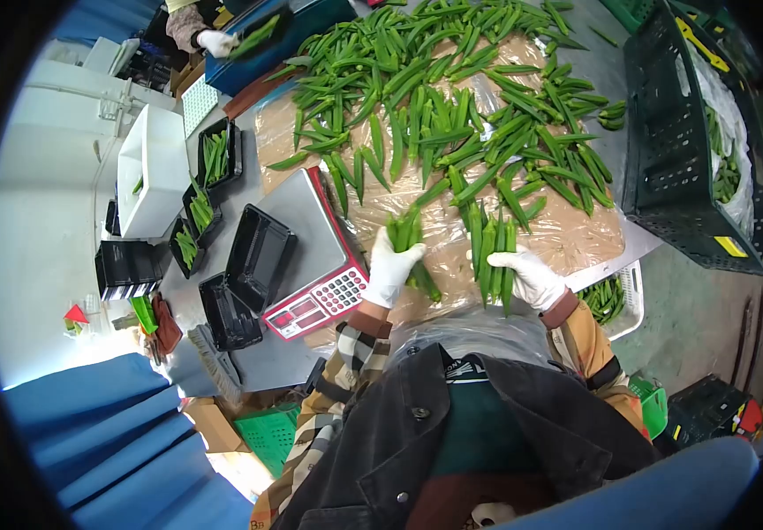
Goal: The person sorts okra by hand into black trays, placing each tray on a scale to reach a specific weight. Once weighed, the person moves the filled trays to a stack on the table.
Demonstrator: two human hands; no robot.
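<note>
My left hand [391, 268], in a white glove, is closed around a small bunch of okra [408, 237] near the table's front edge. To its right, my right hand [530, 276], also gloved, grips several okra pods [492, 256] lying side by side. Beyond both hands a large heap of loose okra [426, 115] spreads over plastic-covered cardboard [373, 208]. Just left of my left hand sits a red-edged weighing scale [315, 305] with a keypad; its metal pan [298, 230] has nothing on it.
Two black trays [260, 252] stand left of the scale, and filled trays [214, 157] lie farther back. A dark green crate [695, 141] stands at the right, with a white basket of okra [633, 300] below. Across the table, a co-worker's gloved hand [218, 42] holds a tray.
</note>
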